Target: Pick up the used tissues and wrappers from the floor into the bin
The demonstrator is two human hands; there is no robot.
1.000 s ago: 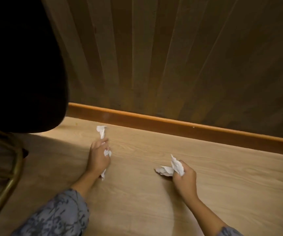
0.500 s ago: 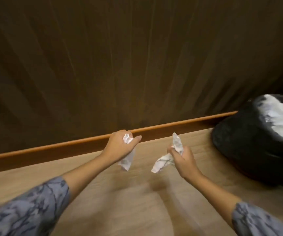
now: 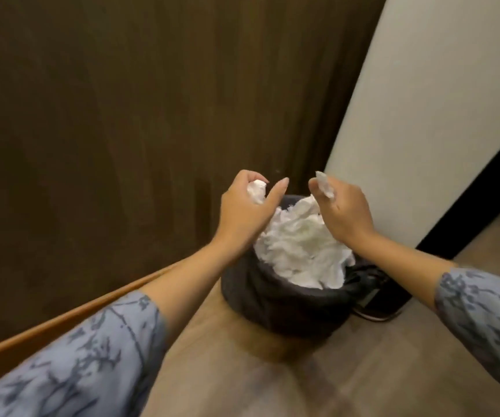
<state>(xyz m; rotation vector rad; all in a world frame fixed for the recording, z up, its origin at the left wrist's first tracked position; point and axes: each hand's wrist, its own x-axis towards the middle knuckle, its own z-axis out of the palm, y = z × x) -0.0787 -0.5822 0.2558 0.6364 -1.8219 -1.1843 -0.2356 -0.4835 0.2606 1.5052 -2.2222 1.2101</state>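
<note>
dark wood panelling and a pale wall meet at a corner where a black bin (image 3: 282, 308) stands, heaped with white paper. over it, the left hand (image 3: 244, 212) curls loosely round a crumpled tissue (image 3: 256, 191); the right hand (image 3: 343, 213) pinches another tissue (image 3: 325, 188). the drop looks next: both need only let go above the mound.

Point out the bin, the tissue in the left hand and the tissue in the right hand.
bin (image 3: 276, 308), head view, dark front wall.
left-hand tissue (image 3: 256, 192), head view, crumpled middle.
right-hand tissue (image 3: 325, 186), head view, exposed upper part.
</note>
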